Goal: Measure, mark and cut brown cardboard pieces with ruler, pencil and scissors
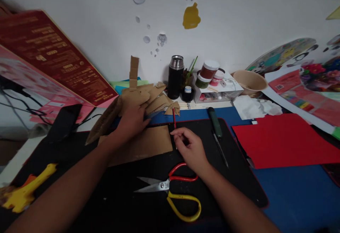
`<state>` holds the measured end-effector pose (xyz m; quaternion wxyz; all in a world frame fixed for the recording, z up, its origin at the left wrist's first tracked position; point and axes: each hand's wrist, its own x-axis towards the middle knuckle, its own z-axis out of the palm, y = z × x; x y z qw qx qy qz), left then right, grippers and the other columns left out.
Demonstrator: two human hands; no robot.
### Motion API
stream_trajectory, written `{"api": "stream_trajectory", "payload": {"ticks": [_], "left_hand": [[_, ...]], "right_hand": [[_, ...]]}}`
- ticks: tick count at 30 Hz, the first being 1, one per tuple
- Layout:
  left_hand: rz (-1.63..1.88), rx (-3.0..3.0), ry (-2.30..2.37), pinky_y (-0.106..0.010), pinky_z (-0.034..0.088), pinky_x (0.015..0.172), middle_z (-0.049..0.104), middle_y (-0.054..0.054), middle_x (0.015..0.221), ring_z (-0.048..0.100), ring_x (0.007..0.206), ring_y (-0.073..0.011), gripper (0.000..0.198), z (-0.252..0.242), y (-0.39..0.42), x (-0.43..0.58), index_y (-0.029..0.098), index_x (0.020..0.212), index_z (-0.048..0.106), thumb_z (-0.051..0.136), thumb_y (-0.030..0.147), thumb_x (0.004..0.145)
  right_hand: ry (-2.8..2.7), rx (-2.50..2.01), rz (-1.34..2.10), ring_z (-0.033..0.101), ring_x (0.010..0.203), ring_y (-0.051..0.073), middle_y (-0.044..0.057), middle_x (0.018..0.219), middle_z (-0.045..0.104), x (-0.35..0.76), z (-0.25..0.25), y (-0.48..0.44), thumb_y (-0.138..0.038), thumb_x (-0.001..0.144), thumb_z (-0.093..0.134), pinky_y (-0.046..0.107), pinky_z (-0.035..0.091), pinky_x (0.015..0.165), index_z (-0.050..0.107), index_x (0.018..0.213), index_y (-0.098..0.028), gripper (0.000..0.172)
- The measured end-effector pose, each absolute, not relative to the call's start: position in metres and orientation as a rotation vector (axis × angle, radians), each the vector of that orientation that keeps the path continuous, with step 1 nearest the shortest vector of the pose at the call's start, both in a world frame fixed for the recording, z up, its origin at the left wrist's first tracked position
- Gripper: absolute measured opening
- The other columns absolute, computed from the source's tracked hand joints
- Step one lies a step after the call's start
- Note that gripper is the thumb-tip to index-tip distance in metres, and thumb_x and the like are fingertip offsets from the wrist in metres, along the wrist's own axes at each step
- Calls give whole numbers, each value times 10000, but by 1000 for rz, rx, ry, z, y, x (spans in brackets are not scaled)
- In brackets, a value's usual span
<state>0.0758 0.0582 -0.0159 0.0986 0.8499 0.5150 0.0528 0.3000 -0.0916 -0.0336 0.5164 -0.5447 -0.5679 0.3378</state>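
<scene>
My left hand [131, 121] reaches over a pile of torn cardboard scraps [158, 102], its thumb stretched out to the side. Its fingertips blend with the brown cardboard. Under that wrist lies a flat rectangular cardboard piece [151, 142]. At this piece's right end, my right hand [191, 149] is closed in a pinch on a slim red pencil [174, 117], which points away from me. Scissors [162, 186] with one red and one yellow handle lie nearer to me, blades parted and pointing left.
On the black mat [239, 187] to the right lies a green-handled utility knife [215, 123] beside a thin dark pen-like stick [221, 151]. Red paper [287, 141] is further right. A black thermos [175, 79] and paint jars [209, 70] stand behind. A yellow toy-like object [29, 192] lies left.
</scene>
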Motion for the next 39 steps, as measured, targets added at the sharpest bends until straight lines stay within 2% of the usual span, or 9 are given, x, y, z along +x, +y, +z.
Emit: {"api": "stream_trajectory", "payload": {"ticks": [3,6,11,14,16,21,24,31,39], "left_hand": [[126,2535,1620,-437,524,978,763,-168,1091,708,1073,-346,235,-10,55,74,149,1071,730,631,351,1005],[151,2546,1696,-389,529,873,782,-129,1018,730,949,-295,267,0,50,70,176,1070,741,516,319,1070],[292,2570,1778,-384,532,858,792,-129,1090,735,1049,-317,273,9,21,46,195,1136,751,519,321,1068],[416,2635,1793,-397,536,805,795,-131,1042,744,1008,-324,270,4,-9,28,191,1088,768,523,298,1047],[498,2779,1672,-385,536,752,791,-111,951,749,912,-301,291,-3,-30,21,201,1012,770,505,304,1069],[484,3135,1131,-346,529,720,787,-71,902,732,826,-242,330,-17,-67,24,200,1002,755,446,195,1118],[485,3196,1053,-360,537,753,795,-70,928,724,840,-240,318,-22,-80,27,183,1046,761,453,133,1104],[481,3199,1029,-424,533,947,816,-112,1272,740,1099,-272,383,-33,-106,33,142,1299,759,420,135,1122],[475,3154,1077,-439,546,975,802,-134,1329,742,1147,-295,356,-40,-107,45,107,1325,767,499,222,1120]], "right_hand": [[-1366,-1273,821,591,661,165,20,804,659,300,-33,-91,-241,989,597,270,464,599,817,1046,-213,229],[-1390,-1250,820,599,668,161,19,803,660,299,-33,-91,-244,988,605,268,459,603,834,1052,-215,240],[-1310,-1248,871,560,628,147,9,771,659,300,-32,-91,-260,966,645,259,436,574,833,1039,-205,209],[-1189,-1251,980,507,566,127,-5,754,649,302,-32,-91,-311,963,682,244,388,509,814,1069,-199,203],[-1133,-1229,1039,496,552,119,-8,766,651,302,-32,-90,-348,960,705,236,365,482,799,1092,-200,219],[-1114,-1200,1075,475,538,108,-13,769,650,301,-32,-90,-383,949,739,230,351,472,784,1092,-204,234],[-1116,-1220,1072,470,539,109,-18,755,636,300,-31,-90,-403,950,746,231,352,474,786,1083,-202,245],[-1113,-1252,1066,463,542,112,-12,753,636,300,-30,-91,-420,953,744,234,347,478,795,1079,-198,261],[-1087,-1274,1079,467,553,121,-12,738,634,300,-28,-90,-432,940,752,239,346,484,797,1073,-197,274]]}}
